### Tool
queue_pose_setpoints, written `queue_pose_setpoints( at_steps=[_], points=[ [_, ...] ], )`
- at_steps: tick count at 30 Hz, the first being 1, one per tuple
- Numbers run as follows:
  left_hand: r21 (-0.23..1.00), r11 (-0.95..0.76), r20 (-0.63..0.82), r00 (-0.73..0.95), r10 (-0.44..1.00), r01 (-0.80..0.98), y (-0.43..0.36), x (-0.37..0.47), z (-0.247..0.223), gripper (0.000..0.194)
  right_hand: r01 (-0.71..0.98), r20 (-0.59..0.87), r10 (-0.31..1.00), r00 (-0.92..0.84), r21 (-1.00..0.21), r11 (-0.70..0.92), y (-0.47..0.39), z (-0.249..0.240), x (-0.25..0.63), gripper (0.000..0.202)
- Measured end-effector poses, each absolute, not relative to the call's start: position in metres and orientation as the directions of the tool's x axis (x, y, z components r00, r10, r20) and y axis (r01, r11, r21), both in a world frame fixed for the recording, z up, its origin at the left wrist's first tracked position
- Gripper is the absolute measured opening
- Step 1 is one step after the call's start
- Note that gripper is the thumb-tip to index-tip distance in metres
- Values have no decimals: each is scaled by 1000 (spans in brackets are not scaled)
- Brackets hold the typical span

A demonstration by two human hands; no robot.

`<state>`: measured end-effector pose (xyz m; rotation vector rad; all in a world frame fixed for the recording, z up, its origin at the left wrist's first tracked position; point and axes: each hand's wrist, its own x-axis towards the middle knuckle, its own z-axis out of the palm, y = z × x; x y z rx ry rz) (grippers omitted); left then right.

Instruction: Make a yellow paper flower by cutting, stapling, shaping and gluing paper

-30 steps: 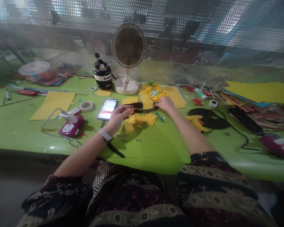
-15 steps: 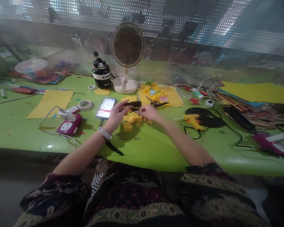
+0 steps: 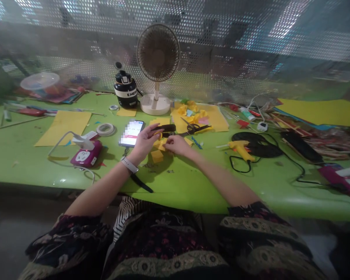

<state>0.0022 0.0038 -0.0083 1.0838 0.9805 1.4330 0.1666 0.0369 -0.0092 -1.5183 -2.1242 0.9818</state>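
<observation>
Above the green table (image 3: 192, 186), my left hand (image 3: 144, 143) pinches a small yellow paper piece (image 3: 159, 135), its fingertips beside a black-handled tool (image 3: 165, 128). My right hand (image 3: 177, 144) is closed at the yellow paper pieces (image 3: 160, 146); what its fingertips grip is too small to make out. A yellow paper square (image 3: 157, 156) lies just below. Dark scissors (image 3: 194, 127) rest behind my right hand, near yellow paper flowers (image 3: 192, 111). Left of my left hand lies a lit phone (image 3: 131, 133).
A fan (image 3: 157, 105) and a dark bottle (image 3: 126, 93) stand at the back. On the right are a yellow glue gun (image 3: 241, 149) with its cord and a black pouch (image 3: 301, 147). A purple power socket (image 3: 86, 154), tape roll (image 3: 105, 129) and yellow sheet (image 3: 63, 126) lie left.
My right hand has moved slightly left and down, closer to the yellow pieces. A yellow piece now shows at my left fingertips. Blue bits show right of my right hand. The view has shifted slightly.
</observation>
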Motion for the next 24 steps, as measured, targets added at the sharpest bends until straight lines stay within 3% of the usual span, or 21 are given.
queue_pose_setpoints(
  at_steps=[7,11,17,20,24],
  points=[
    [950,-140,130,-53,990,-280,2,2,-4,56,629,15,950,-311,-746,218,41,-1,180,14],
    [951,-134,119,-69,990,-278,2,0,-4,48,661,-14,960,-279,-728,181,42,-3,182,15],
    [957,-204,183,-118,976,-204,7,-5,-5,30,828,-46,961,-271,-520,209,34,0,176,39],
    [963,-192,172,-115,978,-188,6,-5,-4,30,845,-80,946,-313,-478,239,32,-3,172,33],
    [964,-170,150,-110,983,-203,6,-5,-6,33,813,-49,940,-337,-519,264,34,-8,171,19]
  ],
)
